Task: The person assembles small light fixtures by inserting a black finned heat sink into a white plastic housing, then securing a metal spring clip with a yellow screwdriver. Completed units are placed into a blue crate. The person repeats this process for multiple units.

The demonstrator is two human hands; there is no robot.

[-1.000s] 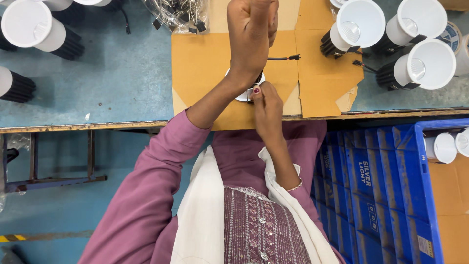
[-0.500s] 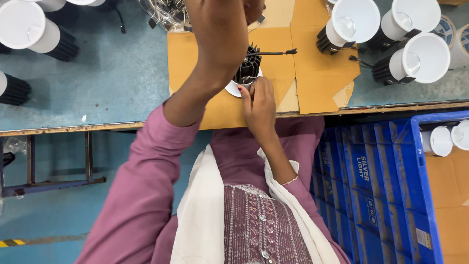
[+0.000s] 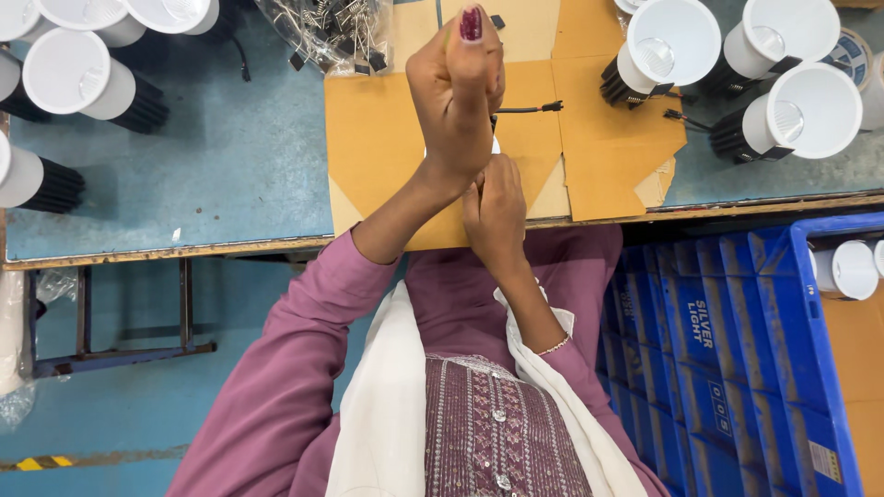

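Left hand [image 3: 456, 101] raised, fisted; right hand [image 3: 494, 212] on cardboard sheet [image 3: 378, 138], apparently gripping a hidden part; black lead [image 3: 527, 109] beside.

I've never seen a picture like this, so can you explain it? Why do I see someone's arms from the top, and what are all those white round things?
The camera sits on a person's head and looks straight down, so you see their purple sleeves and both hands. The left hand is raised in a fist; I cannot tell what it holds. The right hand rests lower, on a flat piece of cardboard lying on a blue-grey table. The white round things are lamps with black ribbed backs, standing on both sides. A clear bag of small metal parts lies at the top, and a blue crate sits beside the person.
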